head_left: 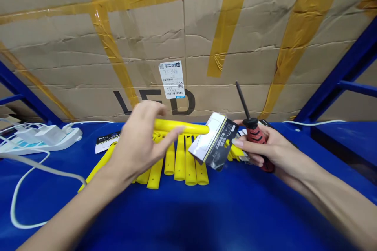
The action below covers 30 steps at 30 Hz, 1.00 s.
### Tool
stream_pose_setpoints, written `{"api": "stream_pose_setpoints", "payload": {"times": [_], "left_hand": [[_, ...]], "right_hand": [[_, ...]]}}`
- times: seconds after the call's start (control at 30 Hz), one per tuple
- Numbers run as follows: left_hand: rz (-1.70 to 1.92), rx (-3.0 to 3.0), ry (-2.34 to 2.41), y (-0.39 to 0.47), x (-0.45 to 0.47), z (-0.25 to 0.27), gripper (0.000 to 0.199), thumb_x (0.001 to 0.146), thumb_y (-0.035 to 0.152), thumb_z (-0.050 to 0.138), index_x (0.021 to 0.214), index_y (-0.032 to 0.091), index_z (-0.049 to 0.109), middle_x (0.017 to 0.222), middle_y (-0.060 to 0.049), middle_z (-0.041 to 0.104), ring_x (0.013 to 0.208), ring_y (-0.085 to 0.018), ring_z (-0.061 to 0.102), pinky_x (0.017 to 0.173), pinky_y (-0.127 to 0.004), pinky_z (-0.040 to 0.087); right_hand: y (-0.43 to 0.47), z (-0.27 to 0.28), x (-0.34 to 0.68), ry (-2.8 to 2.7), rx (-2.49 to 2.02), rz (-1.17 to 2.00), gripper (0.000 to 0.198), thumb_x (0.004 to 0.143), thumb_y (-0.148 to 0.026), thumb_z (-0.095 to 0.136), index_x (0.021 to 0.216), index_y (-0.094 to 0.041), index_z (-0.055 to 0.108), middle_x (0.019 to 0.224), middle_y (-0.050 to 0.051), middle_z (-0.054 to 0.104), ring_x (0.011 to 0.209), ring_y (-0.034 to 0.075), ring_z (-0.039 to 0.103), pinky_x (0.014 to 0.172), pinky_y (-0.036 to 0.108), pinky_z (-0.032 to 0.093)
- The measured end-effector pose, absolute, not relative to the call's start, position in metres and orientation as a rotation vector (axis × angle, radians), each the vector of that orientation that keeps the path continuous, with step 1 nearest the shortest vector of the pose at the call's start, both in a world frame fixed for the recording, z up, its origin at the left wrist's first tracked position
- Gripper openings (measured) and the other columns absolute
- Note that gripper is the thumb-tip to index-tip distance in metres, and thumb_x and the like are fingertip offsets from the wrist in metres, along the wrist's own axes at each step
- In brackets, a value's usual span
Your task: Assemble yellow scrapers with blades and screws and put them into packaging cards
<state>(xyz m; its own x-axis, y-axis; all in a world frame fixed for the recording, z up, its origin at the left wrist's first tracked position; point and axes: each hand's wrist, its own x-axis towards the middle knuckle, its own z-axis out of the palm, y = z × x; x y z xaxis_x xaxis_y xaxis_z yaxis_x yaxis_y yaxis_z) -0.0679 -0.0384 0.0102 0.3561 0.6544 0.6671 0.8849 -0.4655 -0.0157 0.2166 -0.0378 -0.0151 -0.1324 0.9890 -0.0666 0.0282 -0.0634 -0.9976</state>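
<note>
My left hand (138, 141) is closed round a yellow plastic tube (194, 128), held almost level, its right end against or just in front of a card. That black-and-white printed card (222, 141) is pinched between the thumb and fingers of my right hand (273, 147). In the same hand is a screwdriver (255, 135) with a red and black handle, its dark shaft pointing up. Several more yellow tubes (179, 160) lie side by side beneath, some with a small hole near the front end. What joins the card and held tube, if anything, is hidden.
A white power strip (69, 138) with plugs and loose white cables (17, 192) lies at the left. Another printed card (103, 144) rests behind my left wrist. A large taped cardboard box (153, 39) stands behind the blue surface (188, 219), between blue metal frames (338, 74).
</note>
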Motion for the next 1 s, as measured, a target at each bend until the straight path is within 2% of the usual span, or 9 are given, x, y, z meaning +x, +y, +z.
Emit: {"api": "stream_pose_setpoints", "payload": {"times": [0.03,0.1,0.2,0.3,0.4,0.57,0.67,0.8,1.0], "left_hand": [[-0.782,-2.173,-1.627,-0.040,-0.072,0.008,0.040,0.099,0.054,0.043,0.114,0.018,0.051,0.106,-0.012,0.063,0.097,-0.029,0.063,0.083,-0.044,0.052],[-0.338,-2.114,-2.033,-0.041,-0.079,0.001,0.052,0.098,0.060,0.032,0.117,0.017,0.054,0.109,-0.017,0.063,0.097,-0.037,0.065,0.081,-0.052,0.052],[0.130,-2.148,-2.288,-0.038,-0.083,-0.019,0.057,0.097,0.055,0.028,0.127,0.014,0.054,0.113,-0.021,0.063,0.095,-0.040,0.068,0.083,-0.055,0.051],[0.066,-2.185,-2.173,-0.031,-0.080,-0.035,0.052,0.099,0.045,0.025,0.125,0.012,0.056,0.106,-0.022,0.065,0.085,-0.037,0.070,0.074,-0.051,0.053],[-0.012,-2.248,-2.017,-0.024,-0.077,-0.040,0.042,0.099,0.039,0.028,0.114,0.016,0.059,0.105,-0.018,0.066,0.088,-0.032,0.068,0.075,-0.045,0.052],[-0.100,-2.200,-1.878,-0.017,-0.067,-0.030,0.050,0.102,0.046,0.027,0.118,0.012,0.059,0.102,-0.019,0.066,0.085,-0.031,0.065,0.075,-0.047,0.052],[-0.188,-2.236,-1.665,-0.019,-0.048,-0.021,0.048,0.102,0.048,0.033,0.118,0.012,0.062,0.107,-0.019,0.064,0.099,-0.032,0.060,0.083,-0.049,0.052],[-0.204,-2.831,-1.157,-0.021,-0.015,-0.019,0.043,0.102,0.049,0.040,0.121,0.020,0.065,0.127,-0.014,0.060,0.123,-0.029,0.052,0.103,-0.048,0.045],[-0.137,-2.929,-1.160,-0.015,-0.010,-0.030,0.038,0.100,0.051,0.045,0.111,0.022,0.068,0.123,-0.011,0.064,0.119,-0.030,0.057,0.103,-0.054,0.045]], "right_hand": [[-0.037,-0.016,0.219,-1.277,-1.210,1.315,0.059,0.066,-0.032,0.087,0.118,-0.023,0.061,0.042,-0.012,0.043,0.041,0.008,0.035,0.042,0.020,0.027],[-0.035,-0.018,0.223,-1.233,-1.202,1.271,0.059,0.064,-0.031,0.087,0.118,-0.022,0.062,0.043,-0.011,0.042,0.042,0.007,0.034,0.042,0.021,0.026],[-0.034,-0.021,0.229,-1.161,-1.200,1.248,0.063,0.059,-0.030,0.089,0.117,-0.022,0.064,0.047,-0.010,0.045,0.043,0.007,0.033,0.043,0.021,0.027],[-0.034,-0.023,0.232,-1.135,-1.203,1.262,0.065,0.056,-0.030,0.090,0.115,-0.024,0.065,0.051,-0.009,0.047,0.043,0.007,0.033,0.042,0.021,0.027],[-0.036,-0.023,0.234,-1.135,-1.217,1.278,0.060,0.058,-0.029,0.089,0.112,-0.024,0.065,0.051,-0.009,0.046,0.044,0.007,0.034,0.043,0.021,0.027],[-0.037,-0.019,0.237,-1.148,-1.189,1.277,0.060,0.061,-0.029,0.089,0.115,-0.023,0.064,0.050,-0.009,0.044,0.044,0.007,0.033,0.042,0.021,0.026],[-0.036,-0.016,0.241,-1.113,-1.145,1.265,0.057,0.059,-0.025,0.090,0.110,-0.023,0.064,0.054,-0.009,0.046,0.044,0.005,0.034,0.042,0.021,0.027],[-0.032,-0.016,0.249,-1.043,-1.130,1.257,0.052,0.060,-0.023,0.090,0.103,-0.026,0.061,0.052,-0.010,0.045,0.044,0.005,0.034,0.042,0.020,0.026],[-0.028,-0.018,0.255,-1.067,-1.140,1.211,0.050,0.062,-0.024,0.090,0.102,-0.025,0.060,0.057,-0.008,0.048,0.044,0.005,0.035,0.042,0.021,0.023]]}}
